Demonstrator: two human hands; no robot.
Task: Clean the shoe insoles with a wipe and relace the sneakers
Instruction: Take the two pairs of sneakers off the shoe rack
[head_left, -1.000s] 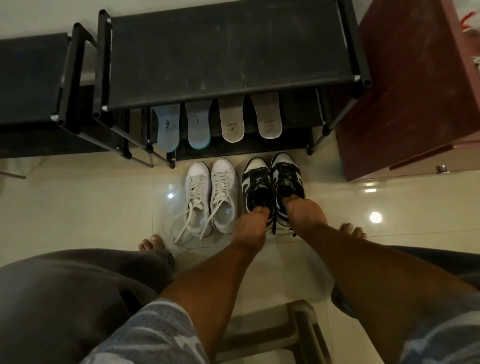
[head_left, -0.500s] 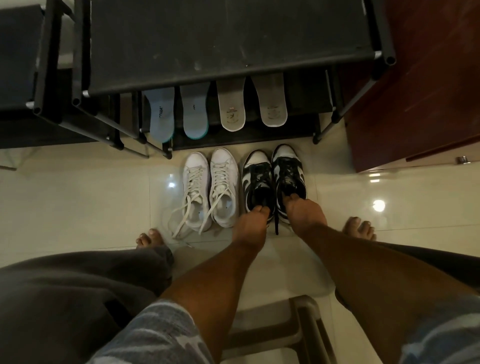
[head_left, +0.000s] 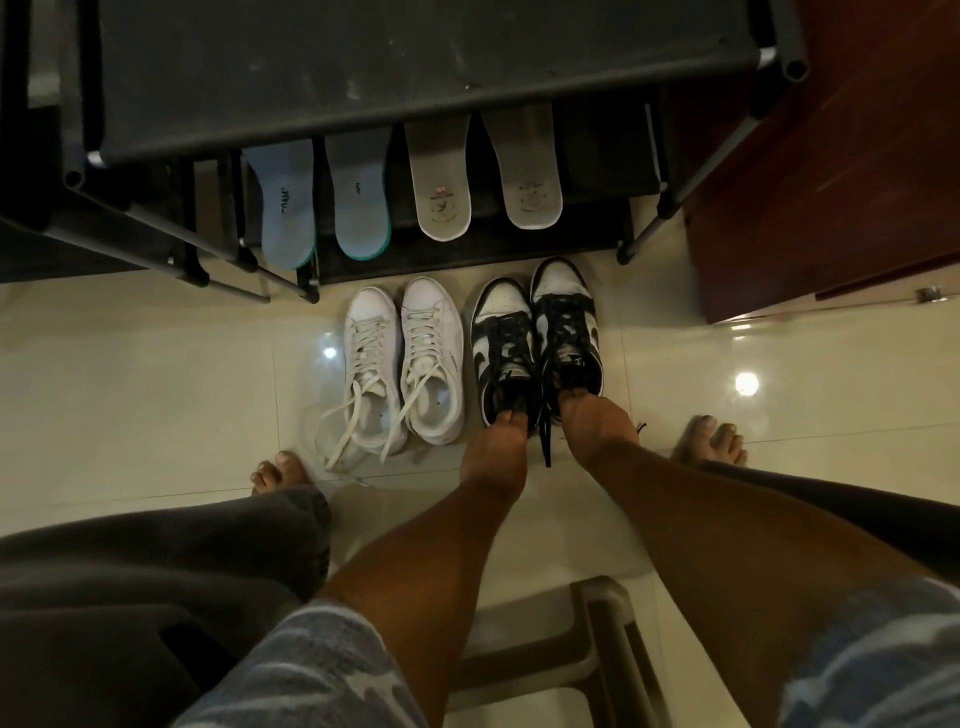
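Two pairs of sneakers stand on the tiled floor in front of a shoe rack. My left hand (head_left: 496, 449) grips the heel of the left black-and-white sneaker (head_left: 501, 338). My right hand (head_left: 595, 423) grips the heel of the right black-and-white sneaker (head_left: 566, 317); a black lace end (head_left: 545, 441) hangs between my hands. The white sneakers (head_left: 405, 364) sit to the left with loose white laces trailing on the floor. Two blue-grey insoles (head_left: 322, 202) and two beige insoles (head_left: 485, 176) lean on the rack's low shelf.
The black shoe rack (head_left: 395, 78) spans the top of the view, a dark red cabinet (head_left: 841, 182) stands at the right. My bare feet (head_left: 280, 473) rest on the floor either side. A plastic stool (head_left: 597, 649) is under me.
The view has tilted down and closer to the rack. Both hands stay on the heels of the black-and-white sneakers, which sit in about the same place.
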